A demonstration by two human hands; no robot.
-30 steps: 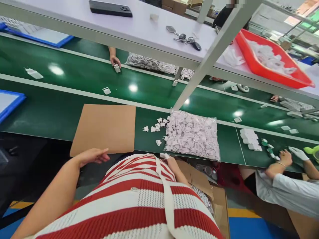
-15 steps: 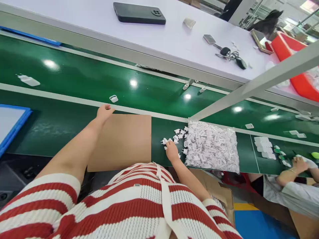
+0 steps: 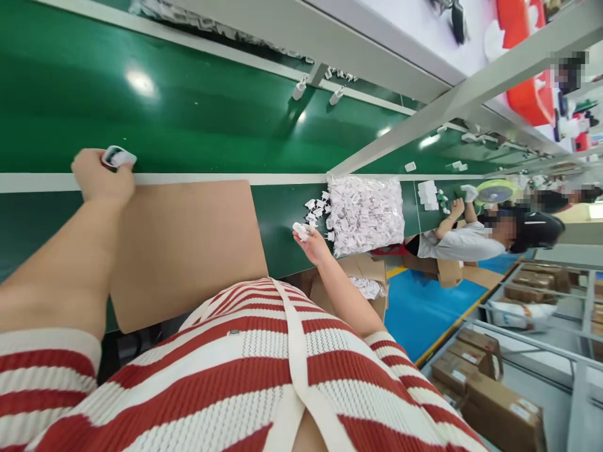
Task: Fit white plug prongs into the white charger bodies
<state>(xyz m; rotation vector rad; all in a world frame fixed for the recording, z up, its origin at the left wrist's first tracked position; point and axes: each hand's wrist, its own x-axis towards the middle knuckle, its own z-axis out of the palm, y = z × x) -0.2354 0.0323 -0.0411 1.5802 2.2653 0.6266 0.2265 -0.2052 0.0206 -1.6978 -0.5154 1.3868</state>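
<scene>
White casing [image 3: 123, 156], pinched by fingers of the left hand [image 3: 104, 179], lies toward ten o'clock from the plug piece [image 3: 302, 232] pinched by fingers of the right hand [image 3: 313, 245].

Worn: short-sleeved knitted top in horizontal red and cream stripes [image 3: 202, 383], red bands ribbed. Left sleeve [image 3: 47, 380], toward 8 o'clock, has a cream cuff; right sleeve [image 3: 400, 361], between 4 and 5 o'clock, matches its striping. Flat cream fabric strap [image 3: 296, 351] forks toward 6 o'clock.
</scene>
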